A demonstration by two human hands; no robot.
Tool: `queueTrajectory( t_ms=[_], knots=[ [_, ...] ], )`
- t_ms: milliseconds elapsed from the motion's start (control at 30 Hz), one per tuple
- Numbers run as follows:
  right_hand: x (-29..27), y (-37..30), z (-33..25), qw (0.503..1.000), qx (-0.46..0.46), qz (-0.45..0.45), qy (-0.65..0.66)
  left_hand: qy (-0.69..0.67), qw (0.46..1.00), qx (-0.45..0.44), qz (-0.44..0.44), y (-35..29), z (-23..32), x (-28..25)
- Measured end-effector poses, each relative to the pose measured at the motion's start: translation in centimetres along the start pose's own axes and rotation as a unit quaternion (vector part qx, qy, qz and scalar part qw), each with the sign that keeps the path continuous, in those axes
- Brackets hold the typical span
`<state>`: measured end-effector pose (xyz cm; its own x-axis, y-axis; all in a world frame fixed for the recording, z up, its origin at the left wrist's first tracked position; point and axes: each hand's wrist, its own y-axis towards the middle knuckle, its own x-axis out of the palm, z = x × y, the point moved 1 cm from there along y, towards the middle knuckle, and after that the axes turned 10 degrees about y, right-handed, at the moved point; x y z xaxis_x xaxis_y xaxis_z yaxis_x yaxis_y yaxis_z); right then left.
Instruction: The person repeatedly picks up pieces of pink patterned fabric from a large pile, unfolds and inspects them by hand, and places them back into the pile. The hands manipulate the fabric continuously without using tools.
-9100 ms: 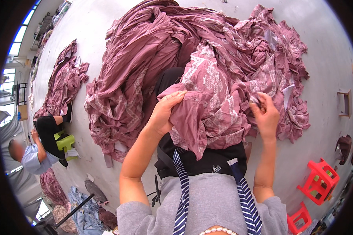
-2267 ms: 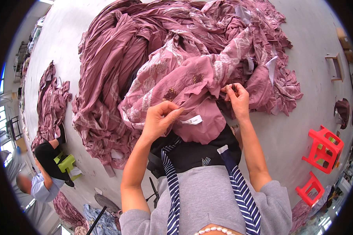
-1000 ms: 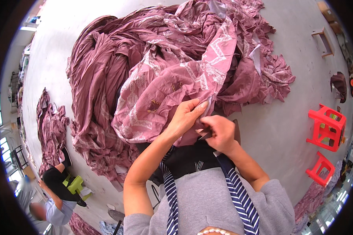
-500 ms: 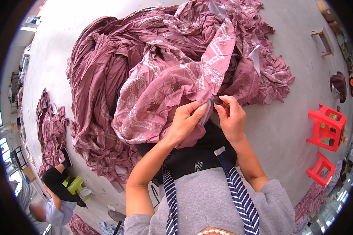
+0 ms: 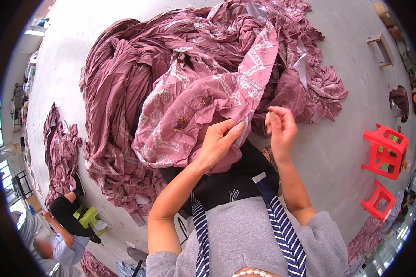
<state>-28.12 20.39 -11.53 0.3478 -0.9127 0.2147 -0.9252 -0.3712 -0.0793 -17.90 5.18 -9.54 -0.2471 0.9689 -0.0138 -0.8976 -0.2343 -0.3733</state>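
A mauve-pink fabric with white zigzag patterning [image 5: 196, 104] lies over my lap and runs into a large heaped pile [image 5: 120, 78] on the floor ahead. My left hand [image 5: 217, 144] pinches the fabric's near right edge between thumb and forefinger. Just to the right, my right hand [image 5: 283, 130] is raised clear of that edge, thumb against curled fingers. Whatever those fingers hold, if anything, is hidden. Small dark stitched motifs [image 5: 181, 123] show on the cloth left of my hands. Black cloth [image 5: 222, 191] covers my lap beneath it.
Two red plastic stools [image 5: 387, 150] stand at the right, with a small wooden stool [image 5: 381, 50] farther off. At lower left, another person [image 5: 67, 242] sits by a green stool [image 5: 90, 218], near a smaller pink fabric heap [image 5: 60, 152].
My right hand has moved away from the fabric edge, slightly right and up. The small dark tool seen between its fingers no longer shows. My left hand stays in place.
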Motion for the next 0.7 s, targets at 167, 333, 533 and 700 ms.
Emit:
queueTrajectory(
  t_ms=[167,333,533,700],
  knots=[
    [1.1,-1.7,0.1,0.989,0.053,-0.097,0.094,-0.070,0.997,-0.034,-0.024,0.1,-0.5,-0.7],
    [2.0,-5.1,0.3,0.944,0.286,-0.160,0.037,-0.001,0.996,0.060,0.060,-2.4,-0.9,-4.0],
    [0.9,-4.3,-2.1,0.881,0.418,-0.076,0.210,0.366,0.885,0.256,0.132,-9.2,-1.8,-6.3],
    [3.1,-1.7,-3.9,0.840,0.441,-0.009,0.316,0.501,0.819,0.261,0.102,-10.5,-4.6,-5.0]
  ],
)
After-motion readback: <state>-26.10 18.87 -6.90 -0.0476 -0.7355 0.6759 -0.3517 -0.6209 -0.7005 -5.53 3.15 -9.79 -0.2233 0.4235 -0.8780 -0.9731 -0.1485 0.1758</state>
